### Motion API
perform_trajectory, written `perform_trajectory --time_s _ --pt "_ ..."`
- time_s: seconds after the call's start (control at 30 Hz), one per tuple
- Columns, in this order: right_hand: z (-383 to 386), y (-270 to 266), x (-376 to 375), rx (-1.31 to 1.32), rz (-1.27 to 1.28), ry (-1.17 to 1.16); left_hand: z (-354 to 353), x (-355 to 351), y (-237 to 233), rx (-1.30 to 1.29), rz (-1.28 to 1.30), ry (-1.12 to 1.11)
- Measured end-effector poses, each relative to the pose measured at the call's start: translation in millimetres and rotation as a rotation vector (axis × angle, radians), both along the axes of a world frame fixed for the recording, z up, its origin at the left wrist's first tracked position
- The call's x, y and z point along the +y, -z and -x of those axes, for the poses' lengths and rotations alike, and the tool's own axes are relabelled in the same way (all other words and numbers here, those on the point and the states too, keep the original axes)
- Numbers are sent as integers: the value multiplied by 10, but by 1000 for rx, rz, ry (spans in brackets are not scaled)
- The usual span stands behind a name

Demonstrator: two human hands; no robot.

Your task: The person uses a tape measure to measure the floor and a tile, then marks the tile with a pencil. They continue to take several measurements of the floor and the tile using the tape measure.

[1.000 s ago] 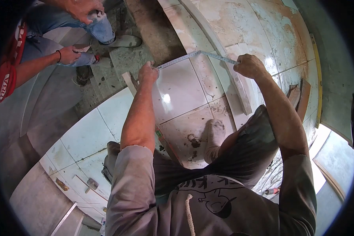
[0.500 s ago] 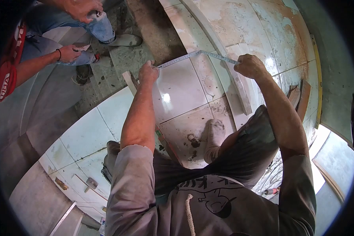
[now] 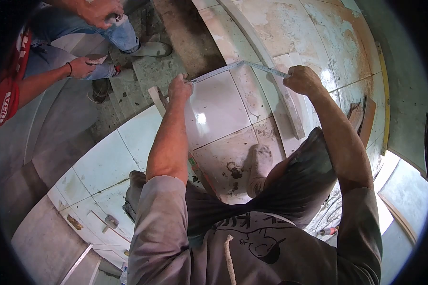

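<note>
A pale tape measure (image 3: 241, 63) with dark markings stretches between my two hands, bent to a peak near its middle. My left hand (image 3: 179, 87) is closed on one end, at the far edge of a glossy floor tile (image 3: 218, 104). On the other end, my right hand (image 3: 303, 80) is closed in a fist, beside a long pale bar (image 3: 283, 90). Whatever else sits inside either fist is hidden by the fingers. The tile lies below the tape, with stained tiles next to it.
Another person's hand (image 3: 82, 67) and jeans are at the upper left, beside a bare, dug-out strip (image 3: 188, 33). A hammer-like tool (image 3: 111, 221) lies at lower left. Brown board pieces (image 3: 367, 118) rest at right, and a red-tipped tool (image 3: 327, 231) lies behind my right arm.
My hands and the tape hold almost the same place. The other person's lower hand and arm have shifted slightly.
</note>
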State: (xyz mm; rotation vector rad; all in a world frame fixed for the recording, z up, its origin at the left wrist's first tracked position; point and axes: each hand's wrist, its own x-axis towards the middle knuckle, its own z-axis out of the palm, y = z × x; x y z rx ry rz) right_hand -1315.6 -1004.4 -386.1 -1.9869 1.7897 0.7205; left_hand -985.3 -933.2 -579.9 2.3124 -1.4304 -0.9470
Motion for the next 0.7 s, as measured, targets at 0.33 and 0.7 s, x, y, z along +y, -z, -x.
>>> perform_trajectory --time_s 0.33,0.7 --pt "-45 -47 -11 43 -56 43 14 21 2 20 17 -27" --pt "17 14 1 -41 4 9 7 22 18 59 20 -37"
